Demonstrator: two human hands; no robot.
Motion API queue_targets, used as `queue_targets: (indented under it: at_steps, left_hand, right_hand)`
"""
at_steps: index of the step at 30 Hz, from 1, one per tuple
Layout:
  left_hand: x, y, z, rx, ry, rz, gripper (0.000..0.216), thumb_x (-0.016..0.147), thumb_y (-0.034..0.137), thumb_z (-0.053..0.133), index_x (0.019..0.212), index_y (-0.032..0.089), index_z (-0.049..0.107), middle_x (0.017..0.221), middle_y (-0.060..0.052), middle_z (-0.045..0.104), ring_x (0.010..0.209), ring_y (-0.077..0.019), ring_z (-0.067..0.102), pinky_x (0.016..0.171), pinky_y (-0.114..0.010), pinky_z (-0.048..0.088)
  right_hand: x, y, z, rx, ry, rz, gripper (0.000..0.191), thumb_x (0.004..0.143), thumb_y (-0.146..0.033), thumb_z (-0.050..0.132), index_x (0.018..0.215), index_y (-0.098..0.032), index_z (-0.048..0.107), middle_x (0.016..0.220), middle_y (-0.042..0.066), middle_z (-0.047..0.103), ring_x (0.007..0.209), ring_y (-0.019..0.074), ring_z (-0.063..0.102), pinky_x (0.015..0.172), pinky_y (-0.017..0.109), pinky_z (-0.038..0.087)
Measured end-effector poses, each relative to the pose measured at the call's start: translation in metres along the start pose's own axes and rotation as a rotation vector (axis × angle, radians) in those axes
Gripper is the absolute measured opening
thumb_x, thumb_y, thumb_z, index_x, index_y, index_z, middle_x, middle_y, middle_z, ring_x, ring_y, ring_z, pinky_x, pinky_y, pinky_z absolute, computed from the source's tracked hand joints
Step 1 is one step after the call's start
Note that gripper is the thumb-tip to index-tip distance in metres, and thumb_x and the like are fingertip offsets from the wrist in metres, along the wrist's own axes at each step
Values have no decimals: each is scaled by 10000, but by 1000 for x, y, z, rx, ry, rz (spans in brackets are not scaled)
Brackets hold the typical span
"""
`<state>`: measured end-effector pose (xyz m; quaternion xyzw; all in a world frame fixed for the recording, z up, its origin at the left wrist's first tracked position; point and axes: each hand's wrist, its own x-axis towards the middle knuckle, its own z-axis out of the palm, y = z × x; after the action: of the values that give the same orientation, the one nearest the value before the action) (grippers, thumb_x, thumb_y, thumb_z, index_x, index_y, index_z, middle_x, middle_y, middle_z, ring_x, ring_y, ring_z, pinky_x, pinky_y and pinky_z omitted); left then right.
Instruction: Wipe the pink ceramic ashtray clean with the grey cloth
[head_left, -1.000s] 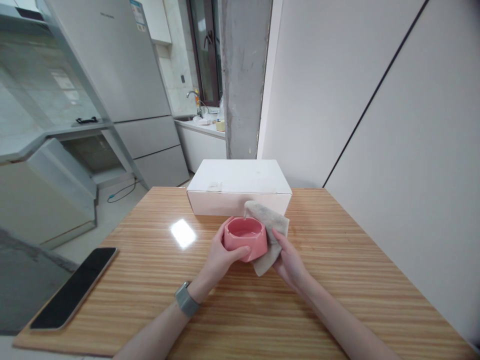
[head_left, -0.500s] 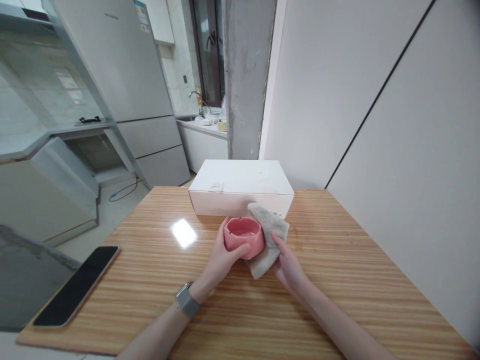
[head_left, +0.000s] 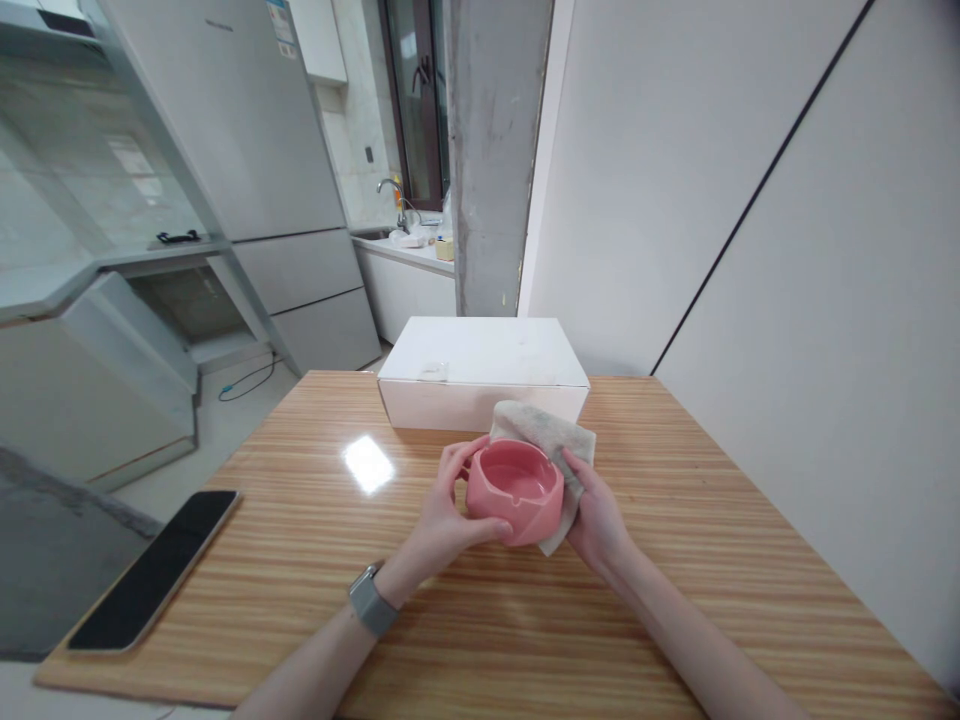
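Note:
A pink ashtray (head_left: pixel 514 489) with notches in its rim is held just above the wooden table (head_left: pixel 300 560), tilted a little toward me. My left hand (head_left: pixel 448 510) wraps round its left side, thumb at the front and fingers over the far rim. My right hand (head_left: pixel 598 508) presses a beige cloth (head_left: pixel 547 431) against the ashtray's right and rear side; the cloth sticks up behind the rim. A grey watch (head_left: pixel 371 599) is on my left wrist.
A closed white cardboard box (head_left: pixel 480 370) lies just behind the hands. A black phone (head_left: pixel 154 566) lies face up near the table's left edge. A white wall runs close along the right. A fridge and a kitchen counter stand beyond the table on the left.
The ashtray has shifted right and tipped toward me, showing its inside. My right hand with the cloth has moved up round the ashtray's right side. My left fingers have opened over the far rim.

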<state>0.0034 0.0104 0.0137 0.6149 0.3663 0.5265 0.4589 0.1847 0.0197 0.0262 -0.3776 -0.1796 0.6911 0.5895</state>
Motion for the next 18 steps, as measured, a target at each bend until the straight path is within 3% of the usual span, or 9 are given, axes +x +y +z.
queue_targets:
  at_steps: [6,12,18]
  left_hand:
    - [1,4,1,-227,-98,-124,1024,500,350,903,1405,244,436,1350,-112,569,1256,-347,497,1061,-454,395]
    - [4,5,0,-256,-48,-153,946,529,309,886,1378,205,480,1317,-130,601,1229,-350,528,1031,-448,429]
    - [6,-4,-1,-207,88,-177,943,557,292,867,1398,196,450,1310,-131,606,1213,-338,545,1017,-443,450]
  right_hand:
    - [-3,3,1,-13,-67,35,217,743,-379,689,849,-194,729,930,58,794,1113,306,657,970,404,520]
    - [-2,3,0,1,-108,36,260,763,-389,677,925,-195,735,1002,52,783,1154,293,632,1009,407,484]
    - [-6,4,3,6,-91,52,305,753,-409,695,971,-200,738,1031,45,777,1152,282,633,1032,396,464]
